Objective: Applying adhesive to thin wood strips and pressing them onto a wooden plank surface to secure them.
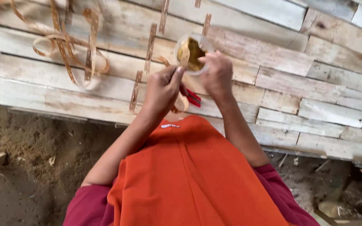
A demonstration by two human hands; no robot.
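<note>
Orange apron (193, 180) nearest the camera, over dark red sleeves. Left hand (162, 90) pinches a tan strip (184, 56) between thumb and fingers; the strip's lower end curls below the hand, beside a red tool (194, 98) lying on the planks. Right hand (218, 75) grips the rim of a small clear cup (192, 53) holding yellowish-brown stuff, held above the pale wooden plank table (306, 83). Loose perforated strips (70, 46) lie tangled upper left. Dirt floor (30, 167) below.
</note>
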